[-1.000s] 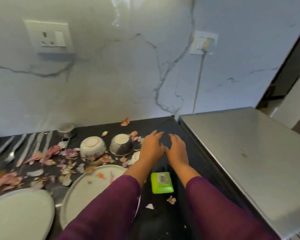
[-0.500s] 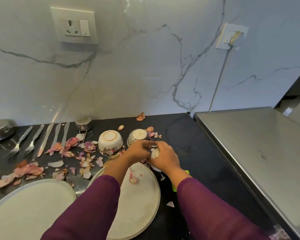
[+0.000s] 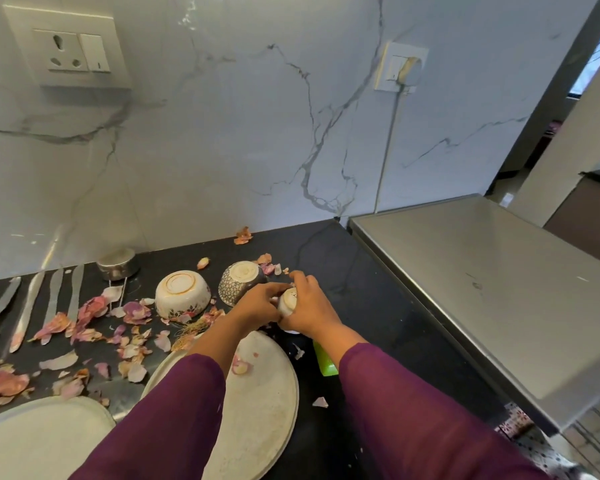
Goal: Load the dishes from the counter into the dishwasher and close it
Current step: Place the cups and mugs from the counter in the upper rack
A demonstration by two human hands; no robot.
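Head view, hands (image 3: pixel 312 311) now gripping cup (image 3: pixel 288 301)

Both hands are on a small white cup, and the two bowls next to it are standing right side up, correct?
No: the head view shows the left hand and right hand on the small white cup, but the white bowl and the patterned bowl beside it sit upside down, bases up.

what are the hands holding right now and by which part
A small white cup, between both hands: the right hand curls round its right side, the left hand pinches its left side.
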